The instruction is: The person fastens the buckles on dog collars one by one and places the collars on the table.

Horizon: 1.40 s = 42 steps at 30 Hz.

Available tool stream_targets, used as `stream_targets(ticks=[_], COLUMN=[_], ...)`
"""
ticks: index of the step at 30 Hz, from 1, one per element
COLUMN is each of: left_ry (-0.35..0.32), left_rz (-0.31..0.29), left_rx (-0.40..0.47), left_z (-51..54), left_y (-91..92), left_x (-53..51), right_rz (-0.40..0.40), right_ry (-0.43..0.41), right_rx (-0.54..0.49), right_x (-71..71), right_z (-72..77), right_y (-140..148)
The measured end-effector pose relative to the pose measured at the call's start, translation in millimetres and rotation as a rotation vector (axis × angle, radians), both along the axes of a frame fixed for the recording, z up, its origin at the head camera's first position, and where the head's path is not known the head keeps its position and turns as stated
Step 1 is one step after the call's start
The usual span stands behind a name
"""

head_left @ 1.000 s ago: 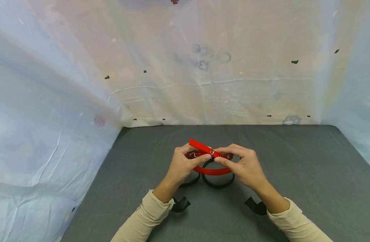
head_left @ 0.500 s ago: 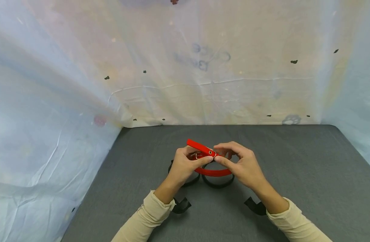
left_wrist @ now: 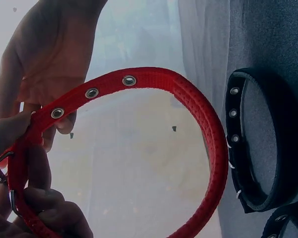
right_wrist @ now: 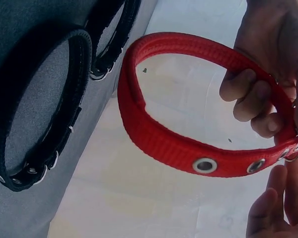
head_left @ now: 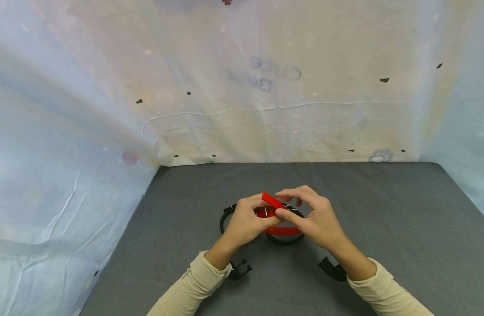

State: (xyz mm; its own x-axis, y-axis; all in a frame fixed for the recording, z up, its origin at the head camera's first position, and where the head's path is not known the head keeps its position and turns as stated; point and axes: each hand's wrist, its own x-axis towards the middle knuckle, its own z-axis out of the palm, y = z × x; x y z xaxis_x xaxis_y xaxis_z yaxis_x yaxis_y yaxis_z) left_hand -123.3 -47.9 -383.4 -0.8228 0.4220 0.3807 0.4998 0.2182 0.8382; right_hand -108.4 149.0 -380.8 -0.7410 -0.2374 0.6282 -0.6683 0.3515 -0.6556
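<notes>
A red dog collar (head_left: 282, 231) with metal eyelets and a buckle (head_left: 266, 212) is looped between both hands, above the table. My left hand (head_left: 246, 219) grips it by the buckle, fingers curled inside the loop in the right wrist view. The strap's free end (head_left: 270, 199) sticks up past the metal ring. My right hand (head_left: 315, 215) pinches the strap near that ring with the thumb, its index finger raised behind. Silver eyelets line the band (left_wrist: 92, 93) in the left wrist view. Fingers partly hide the buckle in the head view.
Two black collars lie on the grey table (head_left: 404, 228) below the hands: one collar (head_left: 226, 217) behind the left hand, the other collar (right_wrist: 79, 74) under the red loop. Black bands (head_left: 240, 270) hang at both wrists. A pale patterned sheet (head_left: 281, 87) stands behind.
The strap's free end has shifted right and slightly down, and the buckle shows more. My left hand has moved a little right and nearer; the right thumb now lies over the strap.
</notes>
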Motion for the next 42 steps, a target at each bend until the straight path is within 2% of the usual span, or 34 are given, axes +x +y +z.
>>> stream_targets(ticks=[5, 15, 19, 24, 29, 34, 37, 42], left_ry=[-0.024, -0.029, -0.067, -0.160, -0.237, -0.226, -0.219, -0.247], left_rz=[0.003, -0.010, -0.019, -0.038, 0.001, 0.050, 0.055, 0.064], left_rx=[-0.008, -0.005, 0.009, 0.031, 0.025, 0.046, 0.071, 0.123], left_z=[1.1, 1.7, 3.2, 4.5, 5.9, 7.7, 8.1, 9.9], left_y=[0.6, 2.2, 1.5, -2.3, -7.0, -9.6, -10.0, -11.5], left_x=[1.3, 0.2, -0.2, -3.1, -6.5, -8.3, -8.9, -8.1], right_rz=[0.001, 0.005, 0.001, -0.011, -0.013, -0.011, 0.006, 0.040], right_ry=[-0.006, -0.015, 0.003, 0.020, 0.024, 0.021, 0.009, -0.005], right_rx=[0.002, -0.002, -0.026, -0.050, -0.063, -0.074, -0.078, -0.083], right_x=[0.3, 1.2, -0.1, -2.0, -3.9, -4.5, -3.7, -3.7], right_z=[0.6, 4.3, 4.2, 4.8, 6.9, 10.8, 12.3, 12.4], right_y=[0, 0, 2, 5, 10, 14, 15, 15])
